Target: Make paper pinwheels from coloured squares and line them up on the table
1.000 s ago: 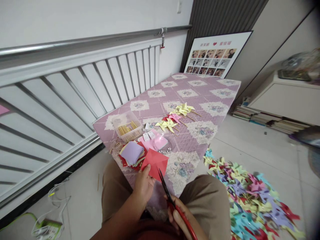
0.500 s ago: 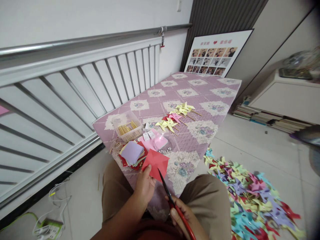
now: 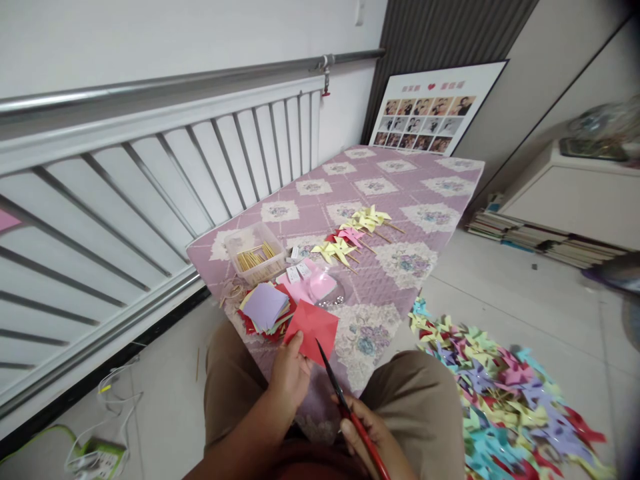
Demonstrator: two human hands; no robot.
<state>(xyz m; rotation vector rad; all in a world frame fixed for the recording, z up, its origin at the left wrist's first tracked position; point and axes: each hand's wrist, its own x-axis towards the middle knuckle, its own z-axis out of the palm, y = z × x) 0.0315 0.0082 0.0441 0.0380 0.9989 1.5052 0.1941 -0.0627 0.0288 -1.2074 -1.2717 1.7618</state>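
A square sheet of red paper [image 3: 316, 325] is pinched at its lower left edge by my left hand [image 3: 293, 367], thumb on top. My right hand [image 3: 373, 433] is wrapped round the red handles of a pair of scissors [image 3: 334, 380]. The dark blades point up and left, with their tip over the lower part of the red sheet; whether they have cut into it I cannot tell. Just left of the sheet lies a stack of coloured paper squares [image 3: 265, 307], purple on top. Pink paper [image 3: 299, 285] and a round clear dish [image 3: 327, 288] with small shiny pieces lie beyond.
On the flowered tablecloth [image 3: 420, 217] stand a plastic box [image 3: 257, 250] of wooden sticks and several paper pinwheels [image 3: 353, 233]. A heap of pinwheels [image 3: 500, 400] covers the floor at right. A radiator [image 3: 165, 180] borders the left; cables and a power strip [image 3: 103, 457] lie below.
Both hands, the red paper and the scissors hold nearly the same place. The whole view has shifted very slightly.
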